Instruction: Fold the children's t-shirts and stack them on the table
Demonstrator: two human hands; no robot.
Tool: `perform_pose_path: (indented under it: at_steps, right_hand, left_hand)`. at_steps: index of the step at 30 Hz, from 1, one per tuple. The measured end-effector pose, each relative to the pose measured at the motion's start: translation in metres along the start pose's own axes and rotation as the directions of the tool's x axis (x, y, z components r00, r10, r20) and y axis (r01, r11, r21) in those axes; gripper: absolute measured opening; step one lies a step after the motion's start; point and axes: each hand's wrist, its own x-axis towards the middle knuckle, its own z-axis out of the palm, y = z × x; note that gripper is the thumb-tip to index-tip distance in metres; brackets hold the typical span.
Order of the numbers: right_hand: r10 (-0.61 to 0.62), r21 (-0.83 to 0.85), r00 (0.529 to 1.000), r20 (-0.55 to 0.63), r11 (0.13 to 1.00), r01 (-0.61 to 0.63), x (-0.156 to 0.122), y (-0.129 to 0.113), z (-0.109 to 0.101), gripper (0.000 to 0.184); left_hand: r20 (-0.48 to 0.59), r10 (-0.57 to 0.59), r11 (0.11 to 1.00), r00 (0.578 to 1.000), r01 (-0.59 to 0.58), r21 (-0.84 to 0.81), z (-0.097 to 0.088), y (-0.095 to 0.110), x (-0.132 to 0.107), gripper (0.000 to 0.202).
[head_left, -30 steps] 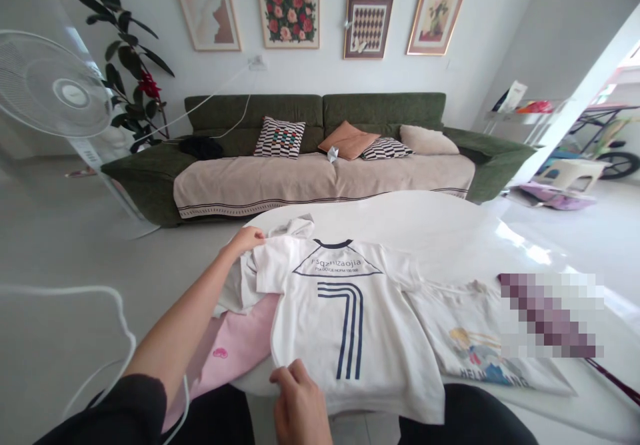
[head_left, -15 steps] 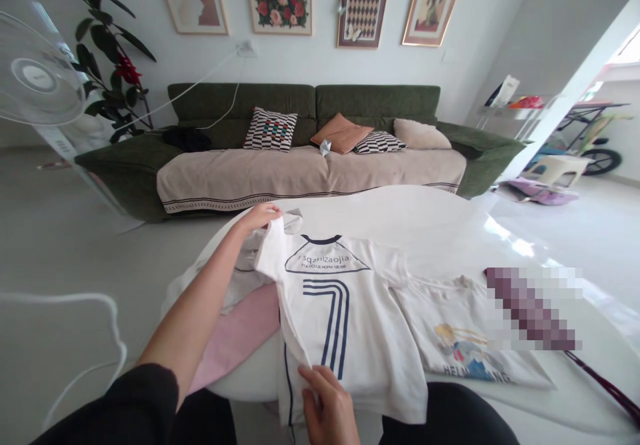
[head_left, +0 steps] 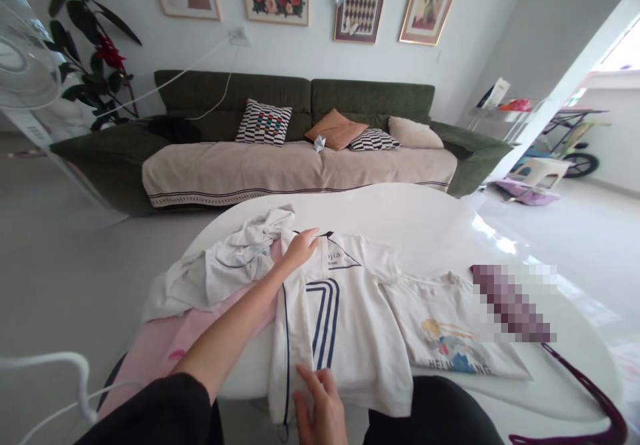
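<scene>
Glossy white counter (head_left: 415,215) before green sofa (head_left: 373,103). White shirt (head_left: 363,338) overhangs near edge, one side folded inward. Left hand (head_left: 299,248) at upper fold, right hand (head_left: 321,406) at lower; whether fingers grip, cannot tell. Likely light, limp; best held at shoulder, hem.

"How is the left arm lying?"

"Its bare forearm (head_left: 243,325) is slanting forward and inward; the left hand (head_left: 301,248) is showing its back, fingers (head_left: 309,233) pointing rightward."

"And the right hand (head_left: 323,405)?"

"It is sitting nearer the body, forefinger (head_left: 309,379) and thumb (head_left: 301,410) standing apart, pointing forward and left."
</scene>
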Motion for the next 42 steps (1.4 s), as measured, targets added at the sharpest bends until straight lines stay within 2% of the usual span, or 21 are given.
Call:
perform_pose_path:
  at_steps: [3, 5, 6, 8, 10, 11, 12, 13, 15, 16, 17, 19, 22, 26, 29, 33, 35, 37, 42]
  right_hand:
    - [0.045, -0.091, 0.995, 0.087, 0.995, -0.038, -0.002, 0.001, -0.002, 0.033]
    - [0.105, -0.199, 0.977, 0.184, 0.978, -0.067, -0.006, 0.001, -0.009, 0.039]
    - [0.154, -0.258, 0.955, 0.254, 0.962, -0.086, -0.008, 0.001, -0.015, 0.045]
    - [0.254, -0.342, 0.873, 0.416, 0.933, -0.109, -0.008, -0.001, -0.035, 0.049]
    - [0.29, -0.353, 0.789, 0.542, 0.93, -0.099, 0.006, -0.003, -0.064, 0.031]
    - [0.272, -0.337, 0.777, 0.568, 0.938, -0.082, 0.02, -0.003, -0.08, 0.017]
    - [0.25, -0.328, 0.799, 0.548, 0.942, -0.07, 0.039, -0.001, -0.097, 0.014]
    - [0.24, -0.341, 0.847, 0.474, 0.937, -0.075, 0.062, 0.003, -0.113, 0.02]
    - [0.26, -0.426, 0.943, 0.208, 0.892, -0.152, 0.117, 0.015, -0.139, 0.029]
    - [0.295, -0.474, 0.953, 0.062, 0.849, -0.232, 0.144, 0.024, -0.148, 0.033]
    - [0.352, -0.527, 0.934, -0.062, 0.783, -0.33, 0.169, 0.033, -0.154, 0.036]
    - [0.408, -0.554, 0.899, -0.16, 0.716, -0.424, 0.207, 0.052, -0.159, 0.038]
    - [0.479, -0.557, 0.86, -0.174, 0.672, -0.487, 0.234, 0.072, -0.155, 0.034]
    - [0.5, -0.55, 0.854, -0.144, 0.677, -0.489, 0.239, 0.08, -0.152, 0.026]
    - [0.446, -0.557, 0.881, -0.157, 0.696, -0.452, 0.239, 0.07, -0.154, 0.03]
    - [0.329, -0.582, 0.926, -0.187, 0.722, -0.374, 0.241, 0.036, -0.146, 0.039]
    - [0.265, -0.593, 0.951, -0.161, 0.744, -0.308, 0.243, 0.012, -0.131, 0.039]
    - [0.2, -0.6, 0.973, -0.115, 0.766, -0.229, 0.246, -0.013, -0.106, 0.035]
    - [0.123, -0.598, 0.991, 0.06, 0.799, -0.063, 0.241, -0.06, -0.024, 0.025]
  left_hand:
    - [0.062, 0.044, 0.975, 0.997, -0.057, 0.214, -0.005, -0.008, -0.034, 0.05]
    - [0.11, 0.003, 0.909, 0.994, -0.049, 0.414, -0.004, -0.018, -0.053, 0.056]
    - [0.121, -0.027, 0.87, 0.992, -0.036, 0.492, -0.003, -0.023, -0.06, 0.057]
    - [0.125, -0.07, 0.823, 0.99, -0.014, 0.568, -0.001, -0.031, -0.066, 0.058]
    - [0.137, -0.081, 0.805, 0.987, -0.016, 0.593, 0.0, -0.033, -0.067, 0.06]
    - [0.144, -0.081, 0.802, 0.986, -0.021, 0.597, 0.0, -0.033, -0.066, 0.061]
    - [0.149, -0.08, 0.801, 0.986, -0.025, 0.599, 0.0, -0.032, -0.065, 0.062]
    - [0.151, -0.079, 0.799, 0.985, -0.028, 0.601, -0.001, -0.031, -0.065, 0.062]
    - [0.147, -0.079, 0.795, 0.986, -0.027, 0.606, -0.002, -0.029, -0.064, 0.062]
    - [0.144, -0.079, 0.793, 0.986, -0.026, 0.609, -0.002, -0.028, -0.064, 0.062]
    - [0.144, -0.077, 0.792, 0.987, -0.027, 0.61, -0.002, -0.028, -0.065, 0.061]
    - [0.141, -0.07, 0.792, 0.988, -0.031, 0.61, -0.003, -0.028, -0.066, 0.061]
    - [0.126, -0.042, 0.789, 0.991, -0.045, 0.613, -0.003, -0.03, -0.066, 0.06]
    - [0.123, -0.03, 0.788, 0.992, -0.052, 0.613, -0.003, -0.031, -0.066, 0.06]
    - [0.126, -0.031, 0.797, 0.992, -0.052, 0.602, -0.003, -0.031, -0.067, 0.062]
    - [0.135, -0.045, 0.806, 0.99, -0.044, 0.59, -0.005, -0.03, -0.067, 0.063]
    - [0.139, -0.055, 0.808, 0.989, -0.038, 0.588, -0.005, -0.029, -0.067, 0.063]
    - [0.136, -0.056, 0.808, 0.989, -0.035, 0.589, -0.006, -0.028, -0.068, 0.062]
    - [0.14, -0.044, 0.796, 0.989, -0.05, 0.603, -0.008, -0.03, -0.07, 0.058]
